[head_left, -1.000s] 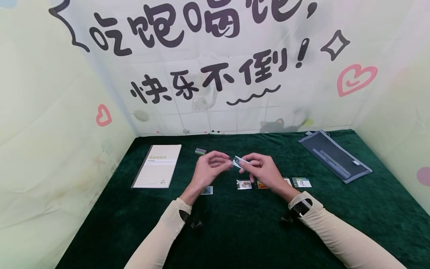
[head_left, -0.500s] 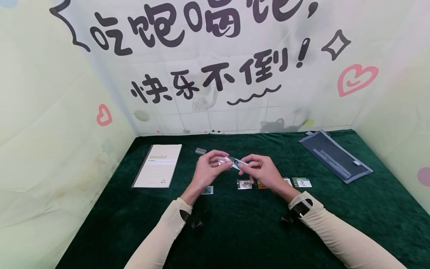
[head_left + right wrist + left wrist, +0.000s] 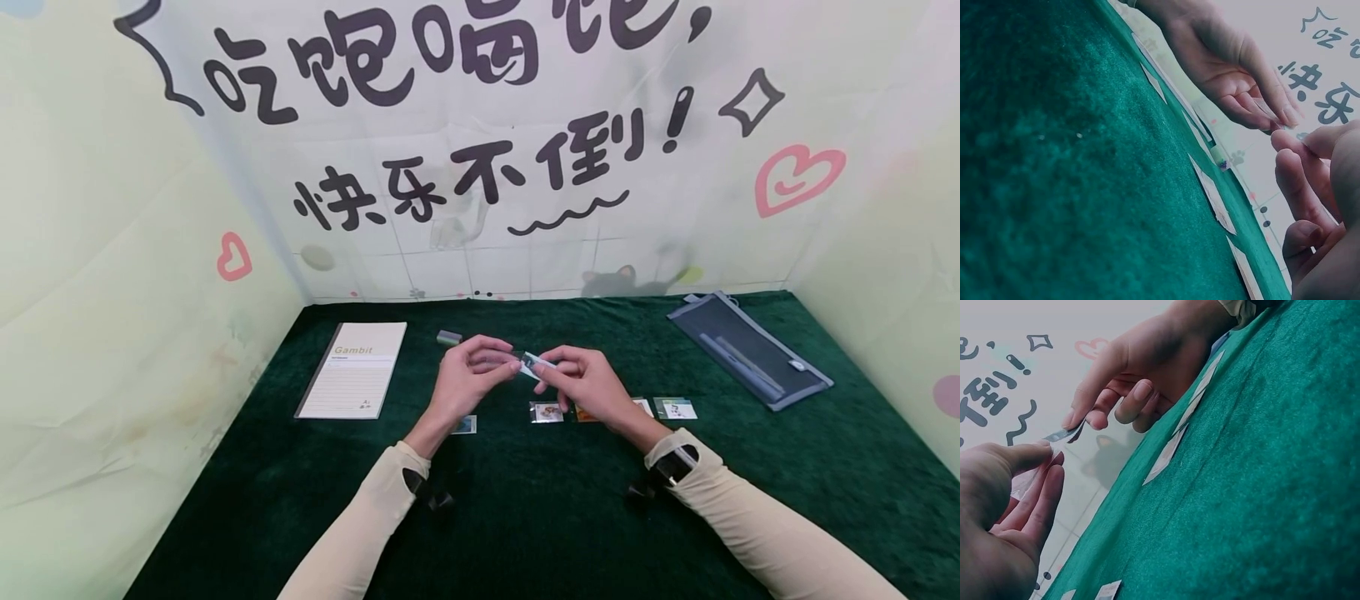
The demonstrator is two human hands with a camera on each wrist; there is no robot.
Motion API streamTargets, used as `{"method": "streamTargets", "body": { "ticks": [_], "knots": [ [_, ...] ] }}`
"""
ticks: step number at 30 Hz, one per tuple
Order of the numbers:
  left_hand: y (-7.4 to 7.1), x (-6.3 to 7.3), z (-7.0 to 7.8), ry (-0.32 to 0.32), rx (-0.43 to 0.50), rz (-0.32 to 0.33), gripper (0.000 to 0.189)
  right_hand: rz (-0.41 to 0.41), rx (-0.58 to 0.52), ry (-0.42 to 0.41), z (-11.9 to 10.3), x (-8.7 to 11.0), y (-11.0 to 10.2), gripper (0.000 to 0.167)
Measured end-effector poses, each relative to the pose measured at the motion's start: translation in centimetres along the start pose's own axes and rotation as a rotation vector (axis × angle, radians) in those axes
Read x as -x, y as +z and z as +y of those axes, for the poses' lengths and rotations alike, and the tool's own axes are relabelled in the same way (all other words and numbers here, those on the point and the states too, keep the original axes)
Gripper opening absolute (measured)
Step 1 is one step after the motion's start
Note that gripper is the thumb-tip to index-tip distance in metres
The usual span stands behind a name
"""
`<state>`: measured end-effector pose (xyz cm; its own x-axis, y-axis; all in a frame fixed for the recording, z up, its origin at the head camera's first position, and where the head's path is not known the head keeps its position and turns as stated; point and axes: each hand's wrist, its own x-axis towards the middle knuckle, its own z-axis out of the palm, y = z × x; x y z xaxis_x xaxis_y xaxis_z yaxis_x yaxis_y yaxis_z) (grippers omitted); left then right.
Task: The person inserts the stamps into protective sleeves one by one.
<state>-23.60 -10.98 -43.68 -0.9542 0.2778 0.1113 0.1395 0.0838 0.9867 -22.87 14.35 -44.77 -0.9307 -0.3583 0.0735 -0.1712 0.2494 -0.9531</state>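
Over the table, my right hand (image 3: 588, 379) pinches a small picture card (image 3: 529, 365) between thumb and index finger. My left hand (image 3: 472, 371) faces it, its thumb and fingertips pinching a clear plastic sleeve (image 3: 1022, 482) that shows in the left wrist view. Card and sleeve meet at the left fingertips; how far one sits inside the other, I cannot tell. Below the hands, several small cards lie in a row: a sleeved picture card (image 3: 547, 412), an orange card (image 3: 583, 413) partly under the right wrist, and a sleeved white card (image 3: 677, 408) at the right.
Another small card (image 3: 466, 425) lies beside the left wrist. A notebook (image 3: 352, 375) is at the left, with a small block-shaped object (image 3: 449, 337) behind the left hand. A blue mesh zip pouch (image 3: 750, 350) lies back right on the green cloth (image 3: 525, 517).
Both hands stay almost in place. The sleeve caught a pinkish glint between the left fingers half a second ago; now it shows only faintly in the head view.
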Motion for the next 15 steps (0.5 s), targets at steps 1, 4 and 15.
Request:
{"method": "streamTargets", "body": {
  "ticks": [1,4,15],
  "knots": [
    [0.02,0.0,-0.02,0.001,-0.001,-0.001,0.032,0.001,-0.001,-0.003,-0.01,0.02,0.01,0.036],
    [0.05,-0.01,-0.1,0.001,-0.01,-0.005,0.032,-0.005,-0.002,-0.014,-0.05,0.04,0.03,0.034],
    [0.16,0.08,-0.06,-0.01,-0.016,0.003,0.032,-0.04,0.001,-0.01,-0.18,0.05,0.01,0.031]
  ]
}}
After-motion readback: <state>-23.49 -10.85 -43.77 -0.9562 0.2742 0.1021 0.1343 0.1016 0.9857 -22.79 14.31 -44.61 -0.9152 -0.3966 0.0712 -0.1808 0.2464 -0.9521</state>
